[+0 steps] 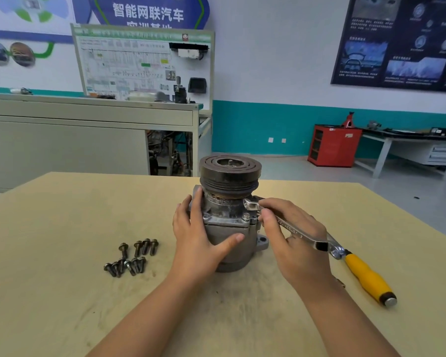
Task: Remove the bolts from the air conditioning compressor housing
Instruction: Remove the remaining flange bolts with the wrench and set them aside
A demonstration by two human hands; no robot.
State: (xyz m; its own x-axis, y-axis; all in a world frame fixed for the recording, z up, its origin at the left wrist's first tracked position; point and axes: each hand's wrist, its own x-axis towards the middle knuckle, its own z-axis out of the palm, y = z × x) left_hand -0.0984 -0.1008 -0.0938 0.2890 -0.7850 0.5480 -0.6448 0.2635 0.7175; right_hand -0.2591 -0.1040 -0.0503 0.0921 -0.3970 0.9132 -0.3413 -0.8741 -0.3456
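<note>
The air conditioning compressor (229, 228) stands upright near the middle of the table (62, 279), its dark grooved pulley (230, 173) on top and the grey housing below. Two bolts (246, 216) remain seated in the flange on the near side, one at each front corner. The left hand (198, 240) grips the housing from its left side, fingers reaching up along the flange and thumb wrapped across the front of the body. The right hand (294, 243) is clamped on the shank of a silver wrench (291, 229), whose ring end sits at the upper right of the housing just beneath the pulley; whether it is fully seated on a bolt head there cannot be told. The wrench slants down toward the right, and beside its far end lies a yellow-handled tool (366, 274) flat on the table, though whether the two touch is unclear. To the left of the compressor, apart from it, a cluster of loose bolts (131, 258) lies on the table, some in a row and others heaped just in front. Beyond the table stand a grey cabinet (62, 140) with a wiring training board (142, 65) above it, a red cabinet (332, 145) against the teal-banded wall, and a dark poster (402, 39) higher up.
</note>
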